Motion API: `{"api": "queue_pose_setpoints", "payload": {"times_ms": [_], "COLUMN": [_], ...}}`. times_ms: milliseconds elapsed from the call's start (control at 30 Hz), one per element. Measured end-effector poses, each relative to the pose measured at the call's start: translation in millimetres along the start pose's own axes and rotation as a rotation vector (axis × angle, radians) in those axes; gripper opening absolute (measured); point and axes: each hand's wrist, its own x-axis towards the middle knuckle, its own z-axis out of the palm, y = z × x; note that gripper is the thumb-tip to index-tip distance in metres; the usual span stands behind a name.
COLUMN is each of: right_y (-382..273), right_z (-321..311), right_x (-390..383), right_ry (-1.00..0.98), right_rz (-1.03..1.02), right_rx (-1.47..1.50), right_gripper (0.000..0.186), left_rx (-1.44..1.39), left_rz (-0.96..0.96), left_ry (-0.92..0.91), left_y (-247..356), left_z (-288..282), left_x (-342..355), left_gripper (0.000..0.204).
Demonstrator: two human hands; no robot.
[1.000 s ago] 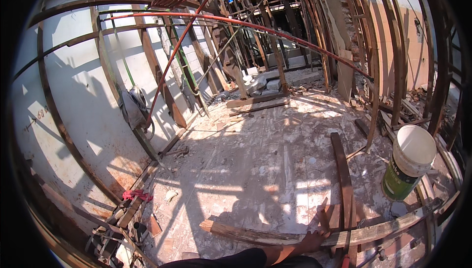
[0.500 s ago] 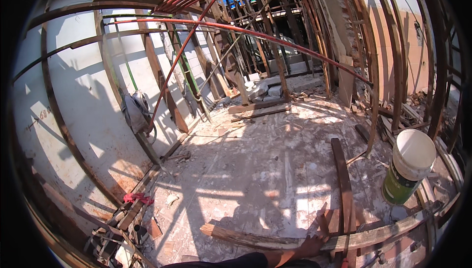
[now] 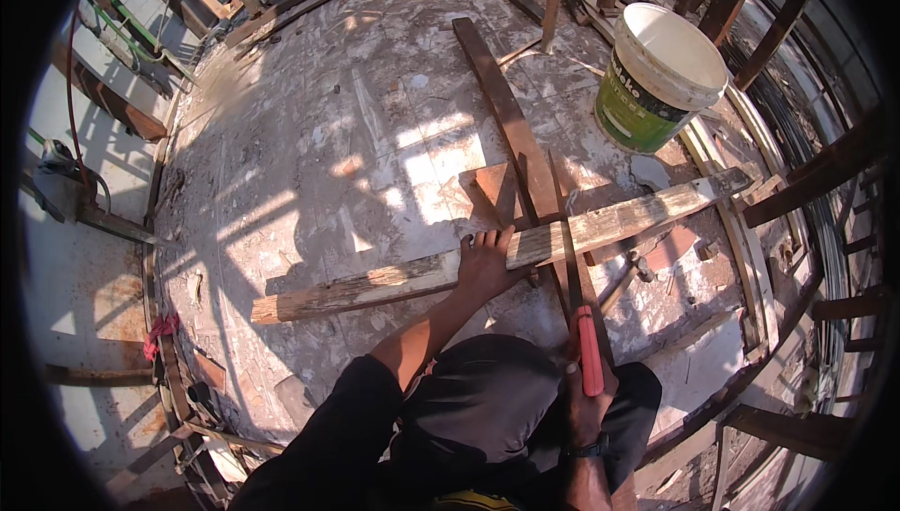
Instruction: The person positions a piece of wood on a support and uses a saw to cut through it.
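Observation:
A weathered, pale wooden beam [image 3: 394, 278] lies aslant across my front, resting over a dark brown plank [image 3: 511, 122] that runs away from me. My left hand [image 3: 486, 265] grips the beam near its middle, the fingers curled over the top. In my right hand [image 3: 591, 406] is the red handle of a handsaw [image 3: 569, 253]. Its narrow blade points away from me and crosses the beam to the right of my left hand. Whether its teeth have cut into the wood cannot be made out. My knees are bent close behind the beam.
A white bucket with a green label [image 3: 647, 103] stands beyond the beam's right part. A hammer [image 3: 639, 272] lies just right of the saw. Loose boards [image 3: 750, 267] and dark upright posts line the right side. Red cloth [image 3: 161, 335] lies by the left wall.
The view has tipped down and turned right, bringing my knees, my right hand and the saw into sight. My left hand remains on the beam.

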Motion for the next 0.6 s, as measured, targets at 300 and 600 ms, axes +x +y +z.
{"api": "queue_pose_setpoints", "payload": {"times_ms": [300, 600], "right_y": [-0.3, 5.8], "right_z": [13.0, 4.5], "right_x": [-13.2, -1.4], "right_ry": [0.079, -0.035], "right_rz": [-0.033, 0.175], "right_rx": [0.018, 0.055], "right_gripper": [0.025, 0.026], "left_rx": [0.016, 0.071], "left_rz": [0.025, -0.030], "left_ry": [0.005, 0.007], "left_y": [9.3, -0.2], "left_z": [-12.0, -6.1], "left_x": [-4.6, 1.0], "left_gripper": [0.087, 0.098]}}
